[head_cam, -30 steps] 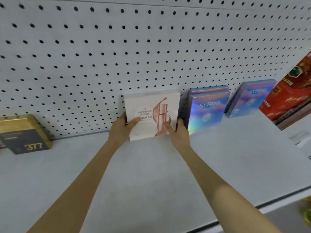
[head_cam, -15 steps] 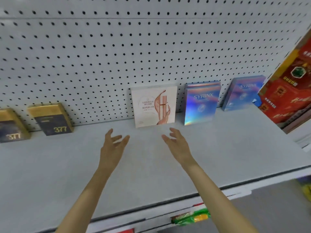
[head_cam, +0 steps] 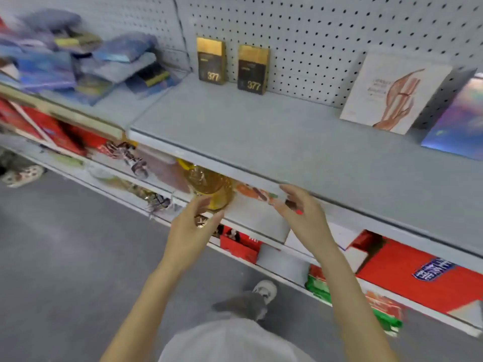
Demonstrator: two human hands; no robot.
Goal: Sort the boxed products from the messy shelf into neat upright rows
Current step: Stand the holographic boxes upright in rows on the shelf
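At the shelf edge left hand and right hand hover, each grip loose-fingered and empty; white box stands against pegboard, messy pile far left.

Legible: "377" in gold digits on the dark lower face of the left gold box. Same "377" on the right gold box, which stands just beside it on the upper shelf. White box: short lines of small print above and left of the pink figure, too blurred to read. Red carton below the upper shelf: blue label with white characters, too blurred to read. Iridescent box at the right edge: lettering cannot be made out. Pile at far left: motion blur, print unreadable.
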